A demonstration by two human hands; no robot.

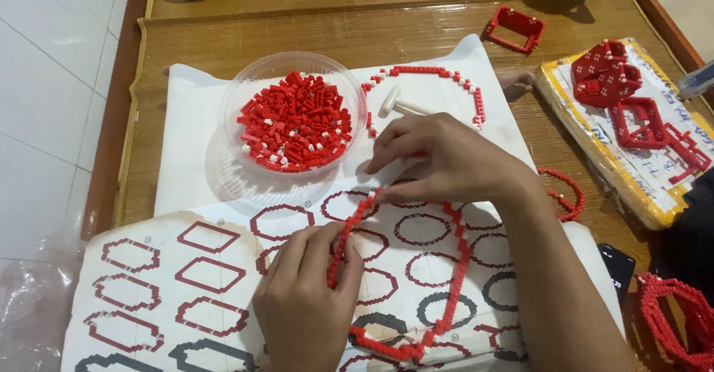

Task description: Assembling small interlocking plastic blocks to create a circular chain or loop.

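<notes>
Both hands work on a large ring of small red building bricks (454,268) that lies on a printed instruction sheet (186,283) covered with red and dark ring outlines. The left hand (301,297) pinches the ring's left arc between thumb and fingertips, closed narrowly on the brick strip near its middle. The right hand (439,160) bends over the top end of that same arc, its fingertips pressed together on the strip where a white brick shows. The rest of the ring curves down under the right forearm and along the lower edge of the sheet. Just beyond the hands stands a clear plastic bowl (245,97) full of loose red and white bricks, and beside it lie a small white hammer (398,106) and a second, thinner red ring (446,74). Off to the right, a yellow-edged board (595,145) carries several finished red brick pieces.
</notes>
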